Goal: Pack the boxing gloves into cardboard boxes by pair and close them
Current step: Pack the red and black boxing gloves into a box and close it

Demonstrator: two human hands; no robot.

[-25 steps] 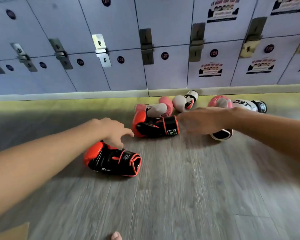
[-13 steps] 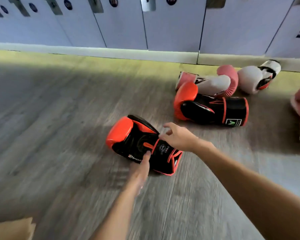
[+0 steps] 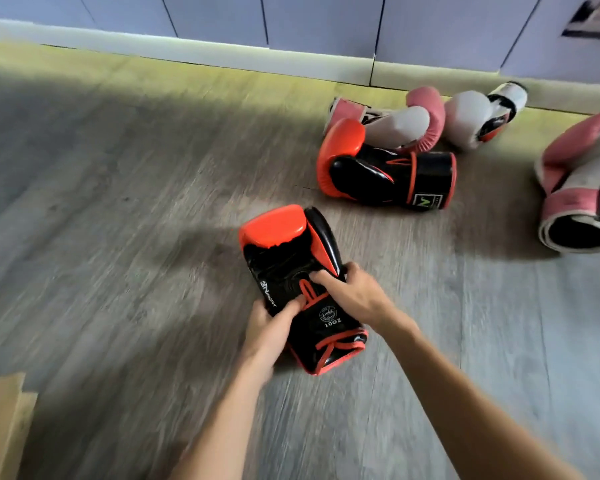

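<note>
A black and orange boxing glove (image 3: 291,258) lies on the grey wood floor in the middle, palm side up, cuff toward me. My left hand (image 3: 269,329) grips its left side at the wrist, thumb on top. My right hand (image 3: 352,292) grips its right side, fingers curled over the palm. Its matching black and orange glove (image 3: 385,171) lies farther off to the right. A corner of a cardboard box (image 3: 0,420) shows at the bottom left.
Behind the far orange glove lie a pink and white glove (image 3: 402,123) and a white glove (image 3: 478,116). Another pink and white glove (image 3: 582,188) sits at the right edge. Lockers (image 3: 326,19) and a pale baseboard run along the back.
Both hands have closed on the near black and orange glove and turned it, so its orange tip points away and its cuff toward me. The view has dropped closer to the floor.
</note>
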